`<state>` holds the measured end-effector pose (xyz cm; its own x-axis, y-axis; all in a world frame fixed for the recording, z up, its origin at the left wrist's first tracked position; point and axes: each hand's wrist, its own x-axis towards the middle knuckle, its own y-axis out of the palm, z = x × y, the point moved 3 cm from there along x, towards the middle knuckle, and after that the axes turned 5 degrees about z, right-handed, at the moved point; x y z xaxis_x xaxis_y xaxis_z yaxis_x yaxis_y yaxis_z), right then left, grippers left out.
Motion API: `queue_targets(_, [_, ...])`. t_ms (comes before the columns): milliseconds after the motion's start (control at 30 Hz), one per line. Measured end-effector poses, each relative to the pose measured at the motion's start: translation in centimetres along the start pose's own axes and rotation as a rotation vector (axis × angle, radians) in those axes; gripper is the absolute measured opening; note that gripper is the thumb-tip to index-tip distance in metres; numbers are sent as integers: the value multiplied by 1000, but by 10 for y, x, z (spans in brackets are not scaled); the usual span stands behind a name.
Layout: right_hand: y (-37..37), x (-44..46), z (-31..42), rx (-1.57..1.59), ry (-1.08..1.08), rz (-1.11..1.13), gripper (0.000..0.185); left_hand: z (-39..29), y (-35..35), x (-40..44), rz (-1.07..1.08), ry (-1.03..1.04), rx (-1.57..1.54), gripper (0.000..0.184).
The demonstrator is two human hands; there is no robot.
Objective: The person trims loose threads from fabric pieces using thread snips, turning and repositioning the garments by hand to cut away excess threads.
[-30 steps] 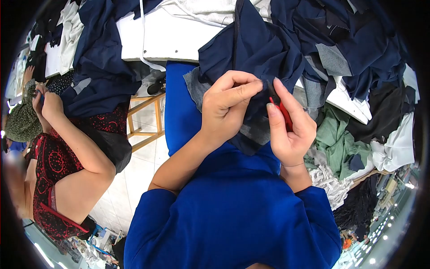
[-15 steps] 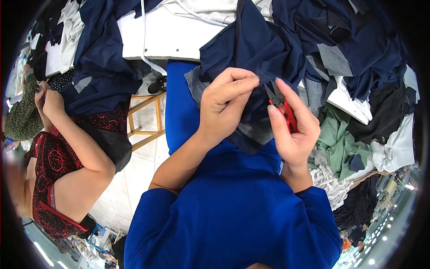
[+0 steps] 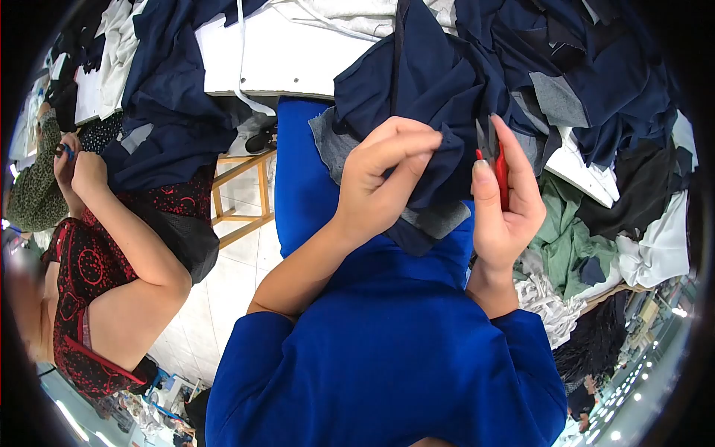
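Note:
Navy fabric (image 3: 428, 82) hangs from the table down over my lap, its grey underside showing at the lower corner. My left hand (image 3: 387, 171) pinches an edge of it between thumb and fingers. To the right, my right hand (image 3: 510, 197) is closed around a pair of red-handled thread snips (image 3: 501, 175). Their dark blades point up and stand slightly apart, a short way to the right of the pinched edge and not touching it. Any thread at the edge is too fine to make out.
A white table (image 3: 290, 63) carries piles of navy cloth (image 3: 603, 67). Green cloth (image 3: 558, 231) and white scraps (image 3: 551, 309) lie at my right. On my left sits another person (image 3: 126, 246) with hands raised, near a wooden stool (image 3: 246, 194).
My right hand has moved right with the snips, away from the fabric edge, and turned them more upright. My left hand has shifted slightly right, still pinching the fabric.

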<state>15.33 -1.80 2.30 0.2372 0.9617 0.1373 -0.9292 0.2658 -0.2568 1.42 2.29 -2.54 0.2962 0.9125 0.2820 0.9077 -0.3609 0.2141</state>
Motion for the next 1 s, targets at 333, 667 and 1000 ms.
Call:
queue_targets(333, [4, -1, 8, -45, 3, 191, 38, 6, -5, 2, -11, -213, -301, 18])
queue_targets(667, [6, -1, 7, -111, -50, 248, 40, 4, -8, 4, 37, -184, -259, 20])
queue_targets(1000, [3, 1, 0, 32, -18, 46, 36, 6, -2, 3, 90, -303, -415, 20])
